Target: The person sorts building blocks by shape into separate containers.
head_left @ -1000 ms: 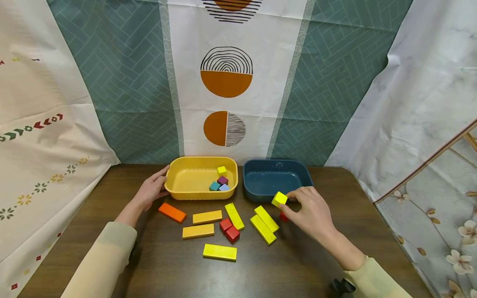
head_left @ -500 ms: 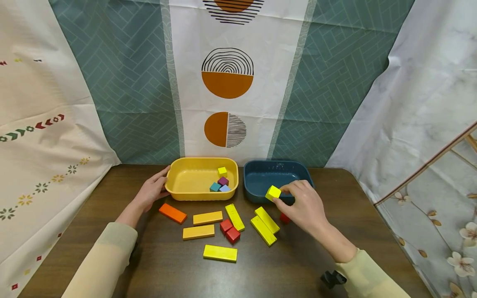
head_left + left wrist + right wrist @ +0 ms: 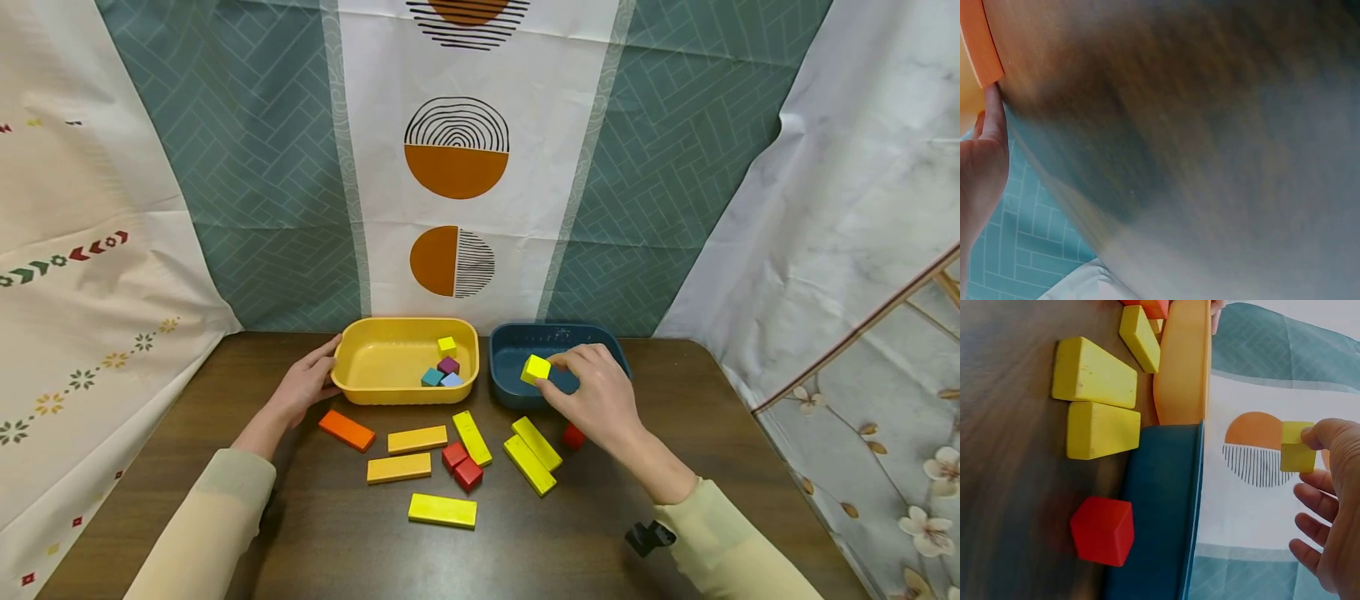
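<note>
Between thumb and fingers, my right hand (image 3: 597, 395) pinches a yellow cube (image 3: 536, 369) above the near left part of the dark blue bin (image 3: 517, 398). The right wrist view shows the same yellow cube (image 3: 1298, 447) at the fingertips, the lower fingers loosely spread. At the left end of the yellow bin (image 3: 405, 397), my left hand (image 3: 303, 383) rests against the wall with its fingers extended. A yellow cube (image 3: 447, 347), a purple cube (image 3: 448, 365), a teal cube (image 3: 432, 377) and a light blue cube (image 3: 452, 379) lie in that bin's right half.
In front of the bins lie an orange plank (image 3: 347, 429), two light orange planks (image 3: 417, 438), several yellow planks (image 3: 442, 510) and two red cubes (image 3: 468, 474). Another red cube (image 3: 573, 437) sits below my right hand. A patterned cloth (image 3: 300, 167) hangs behind the table.
My right hand has carried the yellow cube leftward and away from me, from the blue bin's near edge to over the bin. My left hand stays at the yellow bin.
</note>
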{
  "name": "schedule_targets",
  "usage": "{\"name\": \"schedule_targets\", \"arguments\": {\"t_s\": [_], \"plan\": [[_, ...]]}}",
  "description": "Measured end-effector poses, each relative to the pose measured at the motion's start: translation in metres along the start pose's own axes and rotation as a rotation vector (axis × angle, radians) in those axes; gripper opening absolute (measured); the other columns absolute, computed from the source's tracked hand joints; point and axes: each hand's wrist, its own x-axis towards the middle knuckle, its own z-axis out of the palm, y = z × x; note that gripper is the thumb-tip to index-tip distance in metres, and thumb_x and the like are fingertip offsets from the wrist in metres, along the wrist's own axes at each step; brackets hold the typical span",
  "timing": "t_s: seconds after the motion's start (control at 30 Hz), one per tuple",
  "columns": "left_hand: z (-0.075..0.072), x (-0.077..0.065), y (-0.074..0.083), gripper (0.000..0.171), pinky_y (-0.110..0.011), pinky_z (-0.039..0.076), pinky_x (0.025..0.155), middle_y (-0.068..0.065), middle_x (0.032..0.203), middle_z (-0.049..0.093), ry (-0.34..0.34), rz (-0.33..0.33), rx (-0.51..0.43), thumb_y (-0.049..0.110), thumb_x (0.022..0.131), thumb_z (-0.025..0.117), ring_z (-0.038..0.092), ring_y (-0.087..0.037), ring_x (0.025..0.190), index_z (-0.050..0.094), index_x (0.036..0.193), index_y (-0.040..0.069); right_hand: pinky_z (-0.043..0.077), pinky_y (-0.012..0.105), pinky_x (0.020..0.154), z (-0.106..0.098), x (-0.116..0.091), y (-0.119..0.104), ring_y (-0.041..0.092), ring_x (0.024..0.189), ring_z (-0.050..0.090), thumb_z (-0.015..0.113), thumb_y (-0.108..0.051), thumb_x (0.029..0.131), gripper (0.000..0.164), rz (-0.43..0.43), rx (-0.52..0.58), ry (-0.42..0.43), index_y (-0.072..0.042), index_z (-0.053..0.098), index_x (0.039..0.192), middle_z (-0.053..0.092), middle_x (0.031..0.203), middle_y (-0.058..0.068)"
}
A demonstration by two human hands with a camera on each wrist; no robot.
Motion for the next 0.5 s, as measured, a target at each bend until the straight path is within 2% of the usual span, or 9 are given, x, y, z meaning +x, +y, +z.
{"name": "schedule_targets", "arguments": {"t_s": [0.27,0.5], "plan": [[0.000,0.000,0.000,0.058,-0.051,0.046,0.104,-0.015,0.169,0.018,0.000,0.006,0.008,0.025,0.109,0.035,0.047,-0.040,0.134,0.019,0.165,0.021,0.052,0.041,0.084,0.005,0.018,-0.009,0.025,0.105,0.056,0.080,-0.039,0.085,0.033,-0.014,0.023,0.030,-0.012,0.077,0.103,0.071,0.101,0.001],[0.001,-0.001,0.000,0.058,-0.051,0.046,0.104,-0.016,0.168,0.019,0.001,0.012,0.002,0.025,0.110,0.036,0.049,-0.039,0.133,0.020,0.165,0.020,0.052,0.040,0.085,0.010,0.033,-0.018,0.024,0.105,0.055,0.080,-0.039,0.086,0.033,0.008,0.061,0.017,-0.012,0.077,0.105,0.070,0.101,0.000]]}}
